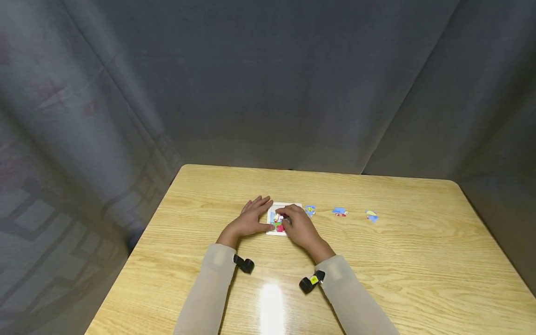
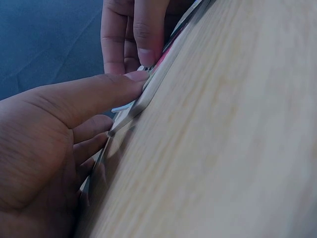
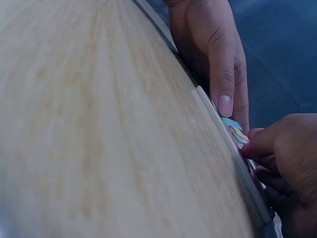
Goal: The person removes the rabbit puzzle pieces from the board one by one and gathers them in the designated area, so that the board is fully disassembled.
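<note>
At the centre of the head view we see a small white puzzle tray (image 1: 289, 206) lying flat on the wooden surface (image 1: 377, 260), with our left hand (image 1: 251, 218) resting fingers straight against its left edge, thumb touching the near corner. Our right hand (image 1: 298, 224) covers the tray's right part, its curled fingertips (image 3: 252, 146) pressing a colourful piece (image 1: 277, 222) inside. To the right, three loose pieces (image 1: 340, 212) lie in a row, apart from each other.

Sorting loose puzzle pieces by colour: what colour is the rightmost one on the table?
The rightmost loose puzzle piece is mainly blue with some yellow, clearest in the head view.
</note>
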{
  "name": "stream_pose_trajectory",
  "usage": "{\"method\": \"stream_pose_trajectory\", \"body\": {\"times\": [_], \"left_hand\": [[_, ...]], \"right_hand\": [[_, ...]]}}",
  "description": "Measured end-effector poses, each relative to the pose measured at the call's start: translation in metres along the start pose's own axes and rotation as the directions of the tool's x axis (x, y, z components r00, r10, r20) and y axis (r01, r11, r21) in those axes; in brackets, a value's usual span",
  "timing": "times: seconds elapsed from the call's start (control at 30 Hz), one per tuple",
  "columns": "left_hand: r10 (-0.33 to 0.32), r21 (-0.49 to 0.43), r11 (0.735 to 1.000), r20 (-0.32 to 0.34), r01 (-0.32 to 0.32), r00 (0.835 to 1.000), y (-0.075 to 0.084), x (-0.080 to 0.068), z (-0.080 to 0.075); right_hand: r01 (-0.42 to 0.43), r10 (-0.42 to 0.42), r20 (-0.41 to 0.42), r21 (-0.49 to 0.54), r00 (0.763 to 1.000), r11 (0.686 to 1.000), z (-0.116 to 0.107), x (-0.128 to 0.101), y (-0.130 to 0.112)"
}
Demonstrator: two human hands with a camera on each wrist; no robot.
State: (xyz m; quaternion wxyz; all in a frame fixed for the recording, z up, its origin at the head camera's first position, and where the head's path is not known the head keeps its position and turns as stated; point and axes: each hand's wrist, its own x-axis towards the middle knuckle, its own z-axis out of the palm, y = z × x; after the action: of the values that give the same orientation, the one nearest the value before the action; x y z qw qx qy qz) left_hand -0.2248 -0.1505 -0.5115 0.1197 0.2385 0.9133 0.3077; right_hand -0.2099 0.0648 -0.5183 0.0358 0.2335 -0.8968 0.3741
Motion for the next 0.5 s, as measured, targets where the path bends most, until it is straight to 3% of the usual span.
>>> {"method": "stream_pose_trajectory", "body": {"times": [0.5], "left_hand": [[0.002,-0.004,1.0,-0.005,-0.002,1.0,0.0022,-0.0009,-0.0006]], "right_hand": [[-0.015,0.015,-0.001,-0.029,1.0,0.999,-0.0014,0.0006,-0.0028]]}}
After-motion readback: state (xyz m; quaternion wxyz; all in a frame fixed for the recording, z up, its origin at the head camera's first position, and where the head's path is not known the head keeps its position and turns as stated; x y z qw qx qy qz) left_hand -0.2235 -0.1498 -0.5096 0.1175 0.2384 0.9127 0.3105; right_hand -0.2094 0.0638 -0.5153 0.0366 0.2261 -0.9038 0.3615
